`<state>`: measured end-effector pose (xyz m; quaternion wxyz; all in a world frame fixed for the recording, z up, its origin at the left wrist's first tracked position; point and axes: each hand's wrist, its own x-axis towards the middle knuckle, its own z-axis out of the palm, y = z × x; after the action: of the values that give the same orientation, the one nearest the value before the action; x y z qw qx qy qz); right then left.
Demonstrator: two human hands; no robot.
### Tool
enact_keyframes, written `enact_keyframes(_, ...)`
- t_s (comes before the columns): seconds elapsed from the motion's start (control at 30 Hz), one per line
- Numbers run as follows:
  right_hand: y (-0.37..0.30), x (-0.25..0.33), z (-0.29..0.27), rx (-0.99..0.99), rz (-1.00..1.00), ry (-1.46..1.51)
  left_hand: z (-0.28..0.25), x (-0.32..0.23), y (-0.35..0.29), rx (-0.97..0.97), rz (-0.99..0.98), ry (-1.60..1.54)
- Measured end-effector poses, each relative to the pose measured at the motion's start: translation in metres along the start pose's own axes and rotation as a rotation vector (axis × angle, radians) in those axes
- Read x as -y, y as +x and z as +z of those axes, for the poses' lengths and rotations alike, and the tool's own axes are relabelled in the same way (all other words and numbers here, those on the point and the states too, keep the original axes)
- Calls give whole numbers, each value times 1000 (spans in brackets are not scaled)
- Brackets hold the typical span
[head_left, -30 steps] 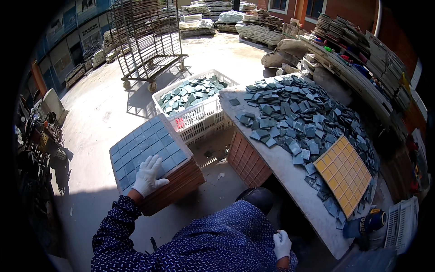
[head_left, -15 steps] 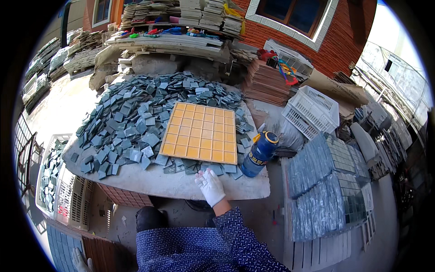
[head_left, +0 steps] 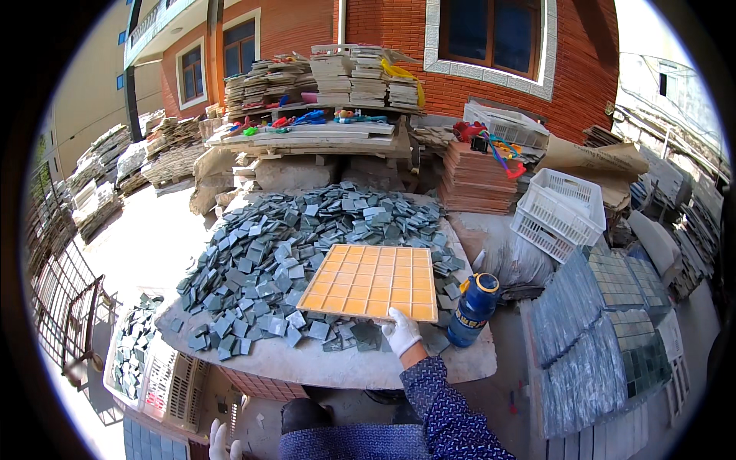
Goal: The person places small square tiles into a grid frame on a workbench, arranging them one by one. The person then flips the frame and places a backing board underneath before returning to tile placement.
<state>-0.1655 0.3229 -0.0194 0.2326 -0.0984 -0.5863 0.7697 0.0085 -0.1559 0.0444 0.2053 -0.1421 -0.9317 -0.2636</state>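
A square yellow grid mould point(head_left: 372, 284), divided into many shallow cells by pale ribs, rests on a heap of loose dark grey-green stone tiles point(head_left: 268, 261). My white-gloved right hand point(head_left: 402, 333) grips the near rim of the mould towards its right corner. The thumb and a fingertip show at the rim; the other fingers are curled and partly hidden. At the lower edge, over the floor, my left hand point(head_left: 222, 442), also in a white glove, holds nothing and has its fingers apart. A blue bottle point(head_left: 471, 310) stands just right of the mould.
The pale tabletop point(head_left: 307, 366) carries the heap. A white crate of tiles point(head_left: 165, 376) is at left. To the right are wrapped stacks of tile sheets point(head_left: 586, 360) and white plastic crates point(head_left: 563, 211). Reddish sheets point(head_left: 477, 180) are piled behind, near stacked stone slabs point(head_left: 330, 80).
The view has tilted up and shifted left. My right hand has gone from just below the mould, fingers spread, to gripping its near rim. My left hand has come forward from the lower left.
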Motion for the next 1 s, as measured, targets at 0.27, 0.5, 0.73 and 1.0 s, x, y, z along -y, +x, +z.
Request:
enact_keyframes(0.27,-234,18,-30,187,449,238,57,-70,49,305,-830,-1478)
enact_keyframes(0.5,-304,112,-82,329,424,13,38,-60,-4,547,-835,-827)
enact_keyframes(0.73,-282,128,-93,450,752,-252,75,-48,29,624,-773,-1014)
enact_keyframes(1.0,-185,84,-88,747,458,-1273,108,3,24,640,-670,-851)
